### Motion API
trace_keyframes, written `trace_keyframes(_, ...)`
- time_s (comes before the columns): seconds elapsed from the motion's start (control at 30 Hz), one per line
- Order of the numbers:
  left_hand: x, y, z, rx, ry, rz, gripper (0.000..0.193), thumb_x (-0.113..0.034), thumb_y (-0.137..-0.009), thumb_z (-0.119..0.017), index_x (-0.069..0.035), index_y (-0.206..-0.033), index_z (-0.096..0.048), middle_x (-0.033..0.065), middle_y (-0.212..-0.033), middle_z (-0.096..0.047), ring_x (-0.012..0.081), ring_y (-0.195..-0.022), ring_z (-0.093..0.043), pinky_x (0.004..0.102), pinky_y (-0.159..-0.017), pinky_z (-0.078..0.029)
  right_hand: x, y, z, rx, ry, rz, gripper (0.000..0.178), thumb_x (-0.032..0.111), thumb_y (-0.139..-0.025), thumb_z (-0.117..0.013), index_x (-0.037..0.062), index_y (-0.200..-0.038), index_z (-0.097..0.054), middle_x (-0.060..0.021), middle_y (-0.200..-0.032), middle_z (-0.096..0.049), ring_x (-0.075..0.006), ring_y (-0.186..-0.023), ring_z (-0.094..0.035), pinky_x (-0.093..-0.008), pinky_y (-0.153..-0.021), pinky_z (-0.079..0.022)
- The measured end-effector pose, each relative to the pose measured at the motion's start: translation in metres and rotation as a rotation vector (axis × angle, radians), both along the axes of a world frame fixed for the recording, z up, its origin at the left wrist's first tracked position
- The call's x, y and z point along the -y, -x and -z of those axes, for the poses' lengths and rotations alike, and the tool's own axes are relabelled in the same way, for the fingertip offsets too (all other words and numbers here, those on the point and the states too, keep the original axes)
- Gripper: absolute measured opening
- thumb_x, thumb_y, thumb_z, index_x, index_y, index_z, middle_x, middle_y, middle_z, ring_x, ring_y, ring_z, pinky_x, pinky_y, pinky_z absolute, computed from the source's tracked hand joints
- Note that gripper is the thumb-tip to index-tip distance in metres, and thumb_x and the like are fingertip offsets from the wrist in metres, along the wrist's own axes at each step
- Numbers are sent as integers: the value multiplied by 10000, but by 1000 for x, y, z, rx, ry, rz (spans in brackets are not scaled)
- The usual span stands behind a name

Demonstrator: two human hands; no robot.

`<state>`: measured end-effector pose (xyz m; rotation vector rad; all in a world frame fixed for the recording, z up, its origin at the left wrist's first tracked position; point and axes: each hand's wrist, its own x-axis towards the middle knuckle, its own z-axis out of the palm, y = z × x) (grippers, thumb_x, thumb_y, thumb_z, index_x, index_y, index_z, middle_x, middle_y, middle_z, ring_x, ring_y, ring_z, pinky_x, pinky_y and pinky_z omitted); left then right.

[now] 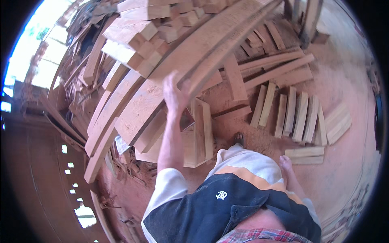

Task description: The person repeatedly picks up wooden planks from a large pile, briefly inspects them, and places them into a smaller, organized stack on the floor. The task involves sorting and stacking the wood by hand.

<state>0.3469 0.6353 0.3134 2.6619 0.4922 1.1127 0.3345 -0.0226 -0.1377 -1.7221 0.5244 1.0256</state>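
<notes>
My left hand is at the near end of a long narrow wooden beam, its fingers bent over the beam's edge. The beam lies along a wide, dust-covered plank, which slants from upper right to lower left. Below that hand stands a pale wooden box-like block, partly hidden by my forearm. Low beside my right leg hangs my right hand, with nothing seen in it and its fingers loosely apart. The nearest things to it are short pale wood pieces on the floor.
Squared timber is stacked beyond the plank, with scrap wood heaped at far left. Several short sticks lie in a row on the dusty floor at right. Longer boards lie farther off. An upright post stands at top right.
</notes>
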Motion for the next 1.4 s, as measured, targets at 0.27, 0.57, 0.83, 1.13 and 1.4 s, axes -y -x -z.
trace_keyframes(0.27, -240, -1, -82, -149, -87, -542, 683, -394, -853, -832, -200, -1456, -575, 241, -1411, -559, 422, -1368, -479, 517, -1123, -422, -120, -58, -104, 115, 21, -34, 676, 376, -988, -723, 30, -1519, -488, -174, -1375, -637, -238, -1011, -688, -329, -820, -551)
trace_keyframes(0.57, -326, 61, -88, -5, 443, -348, 477, -196, -927, -790, -137, -1383, -662, 158, -1199, -751, 283, -1108, -714, 365, -968, -540, -156, -57, -112, 191, -40, 56, 560, 309, -1019, -687, 55, -1482, -502, -67, -1080, -640, -151, -834, -629, -262, -648, -453)
trace_keyframes(0.83, -322, -13, -120, -216, 365, -749, 1131, -637, -669, -862, 69, -1440, -429, 282, -1310, -621, 391, -1205, -638, 465, -990, -533, -139, -17, -69, 53, -208, 126, 311, 263, -1056, -632, 80, -1289, -539, 44, -746, -486, -70, -603, -484, -215, -495, -374)
trace_keyframes(1.13, -203, 56, -75, 666, 1301, 16, 795, -308, -847, -744, 39, -1478, -407, 211, -1400, -574, 351, -1274, -597, 524, -1078, -516, -240, -71, -170, 45, -263, 34, 645, 466, -1017, -652, 110, -1525, -477, -101, -1265, -685, -229, -1082, -682, -362, -913, -518)
trace_keyframes(1.4, 83, 106, 31, 863, 1893, 376, 708, -450, -871, -686, -124, -1468, -487, 122, -1366, -590, 317, -1255, -592, 624, -1006, -523, -400, -117, -332, 176, -908, -534, 520, 388, -1121, -484, 101, -1553, -451, -141, -1418, -629, -255, -1291, -612, -414, -1115, -463)
